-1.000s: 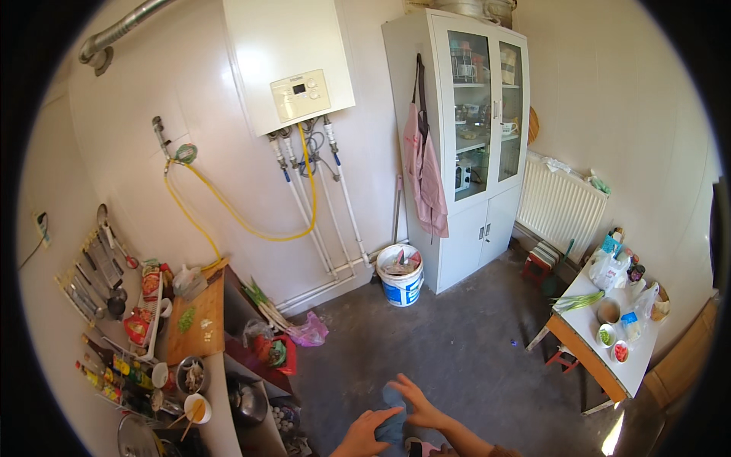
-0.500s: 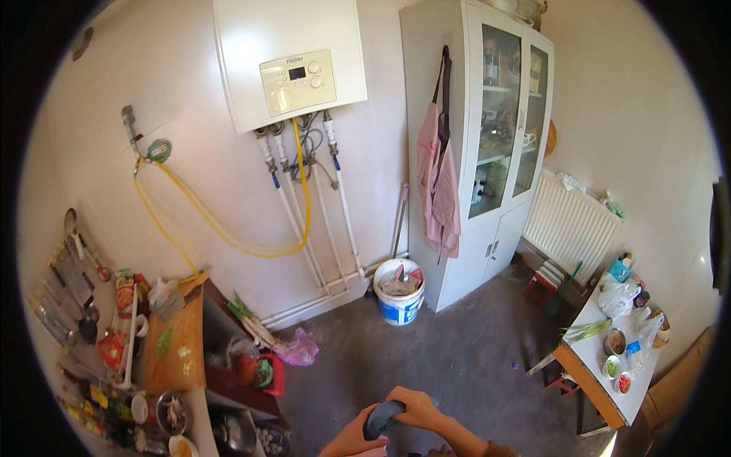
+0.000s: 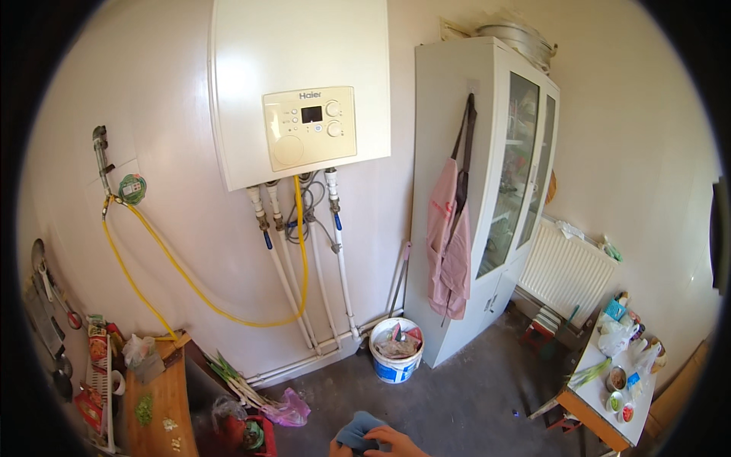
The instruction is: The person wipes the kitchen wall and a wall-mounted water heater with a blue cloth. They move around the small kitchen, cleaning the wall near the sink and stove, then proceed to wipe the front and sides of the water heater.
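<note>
At the lower edge, a blue-grey cloth (image 3: 358, 431) is bunched up between my two hands. My left hand (image 3: 339, 448) grips its left side, and only a few of that hand's fingers show. On the cloth's right side lies my right hand (image 3: 394, 442), its fingers bent over the fabric. Both forearms fall mostly outside the picture. Beyond the cloth, a white bucket (image 3: 396, 370) with a blue label and rubbish inside stands on the floor.
To the left, chopped greens and white pieces lie on a wooden board (image 3: 156, 426). Spring onions (image 3: 228, 381) and a pink bag (image 3: 288, 408) are beside it. A grey cabinet (image 3: 449, 228) with a pink apron (image 3: 449, 244) stands ahead; a white table (image 3: 601, 396) with bowls is at right.
The view has tilted up and come nearer the wall, so bucket and cabinet appear lower. My hands sit lower too, and the cloth looks more spread and raised between them.
</note>
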Tool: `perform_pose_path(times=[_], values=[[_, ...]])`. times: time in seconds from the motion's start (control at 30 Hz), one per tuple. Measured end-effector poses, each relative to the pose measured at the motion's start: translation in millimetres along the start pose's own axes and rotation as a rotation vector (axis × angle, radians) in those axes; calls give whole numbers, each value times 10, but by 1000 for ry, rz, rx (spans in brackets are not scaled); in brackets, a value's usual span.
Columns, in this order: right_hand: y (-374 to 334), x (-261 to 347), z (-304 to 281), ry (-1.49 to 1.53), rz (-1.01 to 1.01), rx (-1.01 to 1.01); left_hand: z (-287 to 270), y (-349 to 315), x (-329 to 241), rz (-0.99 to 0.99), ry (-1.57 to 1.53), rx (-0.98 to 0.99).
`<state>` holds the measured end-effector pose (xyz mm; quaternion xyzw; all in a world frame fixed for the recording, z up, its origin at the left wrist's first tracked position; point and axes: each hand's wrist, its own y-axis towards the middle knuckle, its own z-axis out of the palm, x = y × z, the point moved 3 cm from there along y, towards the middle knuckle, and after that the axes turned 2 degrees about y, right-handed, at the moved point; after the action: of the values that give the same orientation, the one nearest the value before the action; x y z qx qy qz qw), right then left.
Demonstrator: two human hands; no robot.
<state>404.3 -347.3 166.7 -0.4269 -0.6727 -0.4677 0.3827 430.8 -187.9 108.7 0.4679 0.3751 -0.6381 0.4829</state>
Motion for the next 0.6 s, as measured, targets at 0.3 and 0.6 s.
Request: perform_pose_path(times=[0.3, 0.6], values=[[932, -1297, -96, 1431, 869, -156, 372, 973, -179, 16, -25, 141], [2868, -634, -1522, 991, 280, -343, 559, 1891, -758, 343, 452, -41]])
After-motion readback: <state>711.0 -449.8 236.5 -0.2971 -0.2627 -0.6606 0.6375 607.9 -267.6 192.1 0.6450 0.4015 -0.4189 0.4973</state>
